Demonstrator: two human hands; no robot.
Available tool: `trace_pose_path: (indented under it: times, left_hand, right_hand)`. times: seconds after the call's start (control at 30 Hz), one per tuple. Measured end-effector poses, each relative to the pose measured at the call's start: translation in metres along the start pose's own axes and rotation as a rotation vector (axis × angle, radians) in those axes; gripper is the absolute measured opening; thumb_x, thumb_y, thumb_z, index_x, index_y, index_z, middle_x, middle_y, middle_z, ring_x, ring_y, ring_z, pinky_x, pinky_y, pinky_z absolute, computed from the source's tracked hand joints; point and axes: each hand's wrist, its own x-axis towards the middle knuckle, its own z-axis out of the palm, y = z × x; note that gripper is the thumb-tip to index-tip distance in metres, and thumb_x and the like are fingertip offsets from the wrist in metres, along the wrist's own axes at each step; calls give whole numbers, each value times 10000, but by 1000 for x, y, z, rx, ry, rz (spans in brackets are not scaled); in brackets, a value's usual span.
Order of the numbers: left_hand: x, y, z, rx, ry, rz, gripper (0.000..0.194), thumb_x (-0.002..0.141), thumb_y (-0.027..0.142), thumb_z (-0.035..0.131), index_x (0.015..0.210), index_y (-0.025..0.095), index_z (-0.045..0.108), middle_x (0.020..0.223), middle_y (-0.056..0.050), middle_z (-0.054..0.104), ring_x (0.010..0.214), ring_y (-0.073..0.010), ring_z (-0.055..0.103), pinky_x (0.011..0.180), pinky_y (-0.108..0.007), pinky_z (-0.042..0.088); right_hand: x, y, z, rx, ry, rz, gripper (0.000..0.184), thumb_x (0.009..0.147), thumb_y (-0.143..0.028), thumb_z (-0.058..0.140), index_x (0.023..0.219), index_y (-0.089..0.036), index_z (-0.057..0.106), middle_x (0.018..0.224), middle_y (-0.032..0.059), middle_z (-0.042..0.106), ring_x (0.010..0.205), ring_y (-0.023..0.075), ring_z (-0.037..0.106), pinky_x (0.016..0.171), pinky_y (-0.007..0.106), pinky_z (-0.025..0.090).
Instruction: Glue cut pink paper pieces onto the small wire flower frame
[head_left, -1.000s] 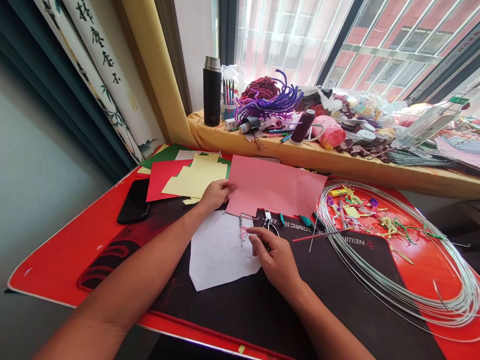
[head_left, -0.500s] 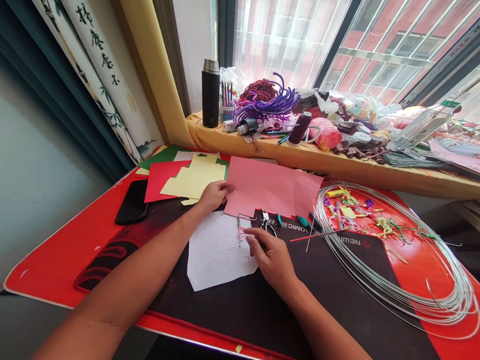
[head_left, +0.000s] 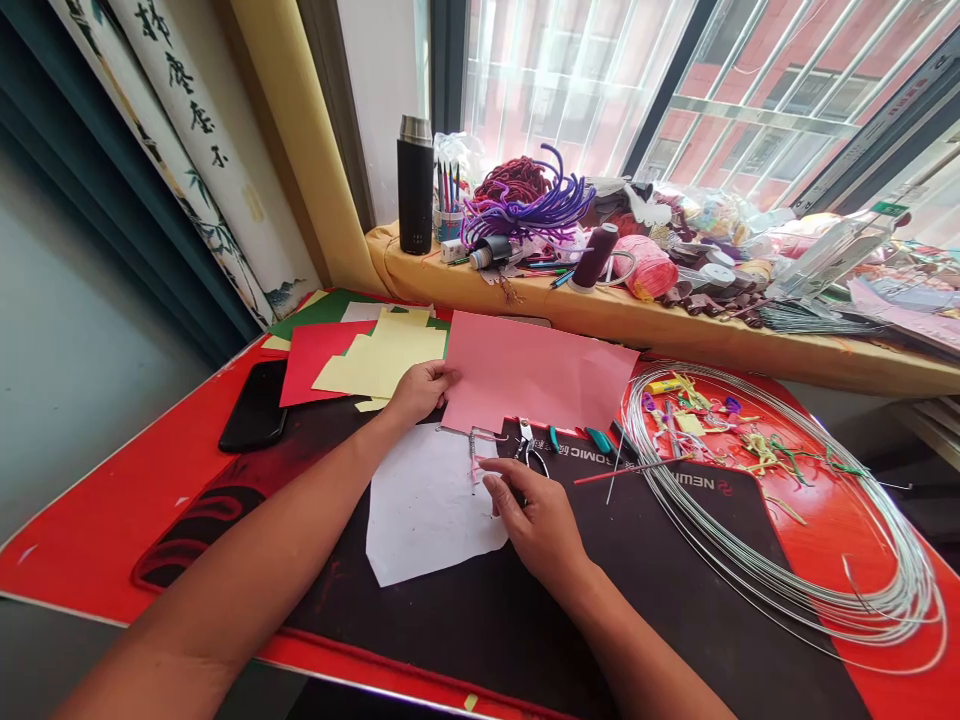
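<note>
My left hand (head_left: 418, 392) grips the lower left edge of a pink paper sheet (head_left: 536, 372), which lies over the mat's far side. My right hand (head_left: 534, 518) pinches a thin bent wire frame (head_left: 474, 458) with pink thread on it, just below the sheet. Beneath that frame lies a white paper piece (head_left: 424, 510) with an irregular outline. Small pliers (head_left: 529, 450) with dark handles sit just beyond my right fingers. Yellow paper (head_left: 382, 362) overlaps red paper (head_left: 315, 365) and green paper (head_left: 311, 315), left of my left hand.
A black phone (head_left: 255, 405) lies at the left of the red-and-black desk mat (head_left: 660, 600). To the right are a large silver wire coil (head_left: 780, 530) and colourful scraps (head_left: 712, 430). The yellow windowsill (head_left: 480, 290) behind holds a black flask (head_left: 415, 185), pipe cleaners and spools.
The whole scene sits slightly further left and higher in view. Both hands keep their hold, and my right hand and the wire frame have shifted little relative to the mat.
</note>
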Motion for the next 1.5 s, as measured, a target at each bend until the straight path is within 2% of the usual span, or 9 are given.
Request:
trace_pose_path:
  times: [0.37,0.6,0.73,0.87,1.03,1.1,1.2,1.4,1.5]
  left_hand:
    - [0,6,-6,-72,58,4,518,623,619,923,797,169,733,541,32,577,407,-90,451,427,-240,344]
    - [-14,46,-12,-207,158,97,389,705,481,882,824,200,641,604,42,583,456,-93,517,425,-213,381]
    - [-35,67,10,-354,69,65,381,656,332,922,924,220,676,813,16,702,617,-125,634,572,-254,560]
    - [-66,68,41,-373,95,8,379,645,356,926,909,241,680,879,-3,742,724,-181,688,661,-328,629]
    - [-96,64,57,-355,-89,-122,323,650,386,959,838,236,745,794,-41,749,699,-226,698,648,-363,630]
    - [-96,67,49,-279,-182,-193,330,638,425,974,767,218,751,746,-67,751,667,-246,690,616,-374,623]
    - [-82,76,21,-263,-58,-132,445,606,484,997,907,222,800,912,-70,815,807,-269,734,661,-340,633]
    - [-52,80,-57,-38,-221,-274,625,532,558,1036,993,192,827,898,-69,825,870,-333,781,699,-408,644]
    - [-51,83,-76,11,-171,-233,645,572,548,1026,1103,238,831,985,-50,846,935,-314,793,717,-373,655]
  right_hand:
    - [0,0,1,71,24,22,337,1061,-419,593,1175,-200,823,736,31,759,638,192,685,678,291,525]
    - [3,1,2,203,59,87,332,1040,-432,609,1147,-197,818,677,13,710,621,181,670,633,276,506]
    - [8,5,-1,372,90,150,423,1023,-533,620,1235,-200,771,695,-6,685,551,151,606,557,260,486]
    - [14,9,-6,550,154,216,596,966,-703,611,1288,-204,654,747,-9,684,489,133,543,520,269,481]
    - [15,12,-9,540,217,273,507,957,-709,631,794,-231,583,575,-17,602,482,153,565,495,267,447]
    - [14,13,-9,477,236,287,511,965,-665,636,697,-239,544,539,-13,576,477,157,553,479,271,417]
    - [11,13,-8,335,215,224,487,989,-573,629,650,-236,538,531,-16,553,494,149,516,492,276,381]
    - [6,4,-9,31,-2,61,406,1032,-388,637,667,-220,695,561,-20,570,547,145,479,568,271,355]
    - [4,-1,-8,-46,-90,-15,314,1039,-278,634,758,-235,765,611,-32,599,577,139,479,591,252,341]
